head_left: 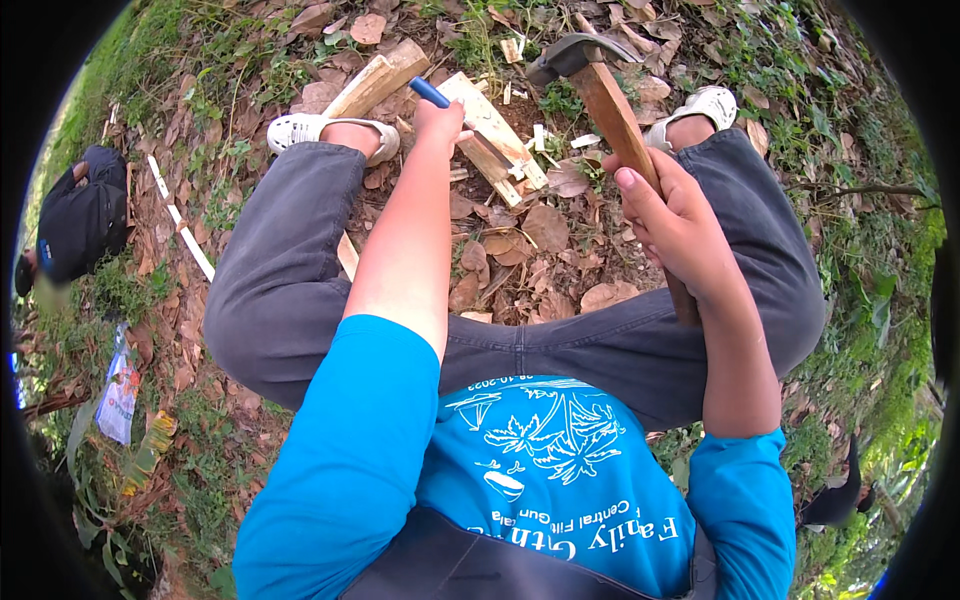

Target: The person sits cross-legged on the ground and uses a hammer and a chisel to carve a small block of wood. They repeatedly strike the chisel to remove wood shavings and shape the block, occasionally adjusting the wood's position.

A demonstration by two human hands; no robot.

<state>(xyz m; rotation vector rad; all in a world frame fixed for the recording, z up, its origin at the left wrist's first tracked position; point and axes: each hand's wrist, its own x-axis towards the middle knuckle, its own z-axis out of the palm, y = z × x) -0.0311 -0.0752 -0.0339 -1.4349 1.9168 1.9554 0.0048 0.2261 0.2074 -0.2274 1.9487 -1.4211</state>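
Blue shirt (560,470) bent low over split wood.
Right hand (680,225) clamps axe (610,100); left hand (438,122) grips blue handle (430,92) against plank (495,135) — a glancing swing risks fingers.

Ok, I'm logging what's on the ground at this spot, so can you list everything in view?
Axe: one, dark head, reddish-brown wooden handle, raised at upper right, in the right hand.
Blue-handled tool: one, in the left hand, over the wood; its tip is hidden.
Split wood pieces: several, pale, on the ground between the feet.
White strips: a few, on the ground at left.
Dry leaves: many, brown, over the ground.
Printed packaging: one, lower left in the grass.
Another person: one, dark clothes, far left.
White sandals: two, on the feet.
Left hand: grip on the blue handle.
Right hand: grip on the axe handle.
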